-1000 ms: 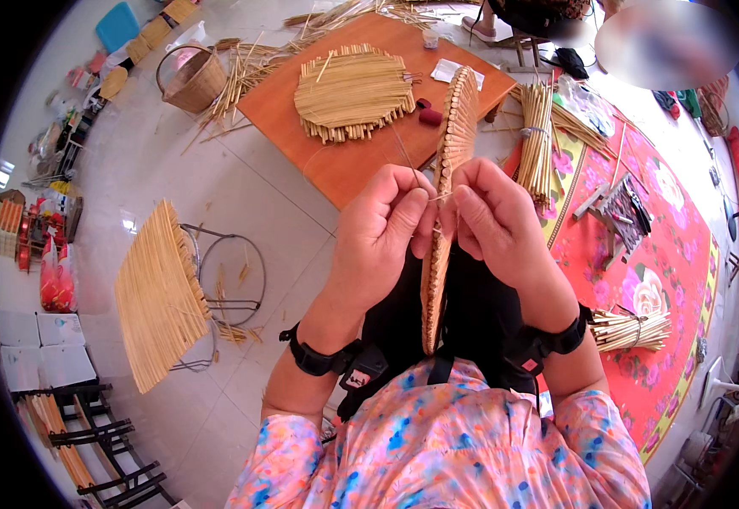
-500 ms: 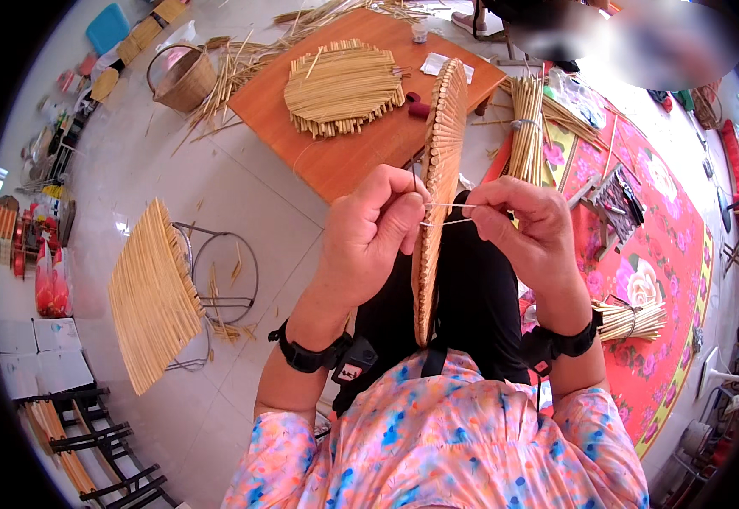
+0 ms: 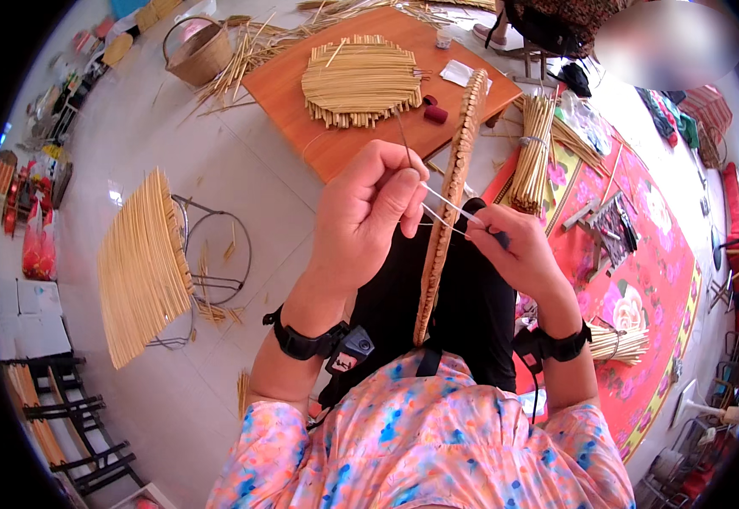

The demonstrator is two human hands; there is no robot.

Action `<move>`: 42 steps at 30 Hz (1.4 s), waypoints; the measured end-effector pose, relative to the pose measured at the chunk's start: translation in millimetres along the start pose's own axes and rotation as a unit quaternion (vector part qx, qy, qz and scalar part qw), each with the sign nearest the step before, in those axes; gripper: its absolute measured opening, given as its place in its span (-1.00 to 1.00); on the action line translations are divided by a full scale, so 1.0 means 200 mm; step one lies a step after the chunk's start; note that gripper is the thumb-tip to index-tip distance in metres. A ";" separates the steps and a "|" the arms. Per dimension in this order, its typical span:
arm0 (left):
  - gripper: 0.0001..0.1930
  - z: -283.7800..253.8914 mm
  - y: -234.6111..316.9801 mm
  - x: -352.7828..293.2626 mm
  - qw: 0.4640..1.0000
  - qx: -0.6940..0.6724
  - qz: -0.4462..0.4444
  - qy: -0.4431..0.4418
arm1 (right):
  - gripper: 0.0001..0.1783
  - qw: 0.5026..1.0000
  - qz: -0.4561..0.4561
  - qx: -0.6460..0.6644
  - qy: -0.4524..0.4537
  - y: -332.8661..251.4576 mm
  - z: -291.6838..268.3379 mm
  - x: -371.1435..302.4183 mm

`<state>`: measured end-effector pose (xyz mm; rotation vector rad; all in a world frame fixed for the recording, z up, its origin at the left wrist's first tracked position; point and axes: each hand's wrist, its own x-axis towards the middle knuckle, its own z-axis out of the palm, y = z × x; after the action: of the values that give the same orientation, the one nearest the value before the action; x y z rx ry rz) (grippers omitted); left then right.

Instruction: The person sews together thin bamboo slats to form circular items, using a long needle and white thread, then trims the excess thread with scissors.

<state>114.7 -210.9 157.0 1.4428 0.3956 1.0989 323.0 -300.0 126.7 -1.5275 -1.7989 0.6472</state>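
Note:
A disc of bundled stalks [image 3: 454,161] stands on edge between my thighs, its stitched rim toward me. My left hand [image 3: 374,199], closed in a pinch left of the rim, holds one end of a white thread [image 3: 444,199]. A thin dark rod like a needle [image 3: 404,136] sticks up from the same pinch. Right of the rim, my right hand [image 3: 518,246] is closed on the thread. Two strands span the rim between my hands. Something dark shows by the right fingers, too small to make out.
On the orange table [image 3: 276,81] ahead lie a round stalk mat [image 3: 361,81] and a dark red spool [image 3: 436,114]. Another stalk mat [image 3: 145,267] leans on a wire stand at left. Tied stalk bundles [image 3: 532,153] lie on the red floral mat [image 3: 641,220]. A person sits far right.
My right hand has moved down and its grip on the thread has shifted; the strands now slant across the rim. My left hand has risen slightly. The disc's top leans further right.

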 end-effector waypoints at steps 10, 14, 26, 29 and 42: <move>-0.88 -0.04 0.01 -0.02 1.000 0.008 -0.021 -0.010 | -0.93 0.992 -0.072 0.100 0.041 -0.26 -0.04 0.06; -0.88 -0.04 0.03 -0.04 0.999 0.024 -0.017 -0.044 | -0.78 0.952 -0.150 0.251 0.089 -0.41 -0.08 0.08; -0.92 -0.07 0.01 -0.06 0.998 -0.048 0.029 0.007 | -0.73 0.964 -0.077 -0.182 0.176 -0.07 -0.07 0.04; -0.91 -0.08 0.02 -0.06 0.998 -0.052 0.023 0.018 | -0.53 0.976 0.090 -0.080 0.182 0.01 -0.02 -0.02; -0.90 -0.09 0.02 -0.05 0.999 -0.041 0.006 0.020 | -0.78 0.968 0.075 -0.071 0.227 -0.13 0.22 -0.05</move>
<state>94.3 -210.0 153.4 1.3538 0.3667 1.1434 273.5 -312.3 116.2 -1.7513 -1.4145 0.2096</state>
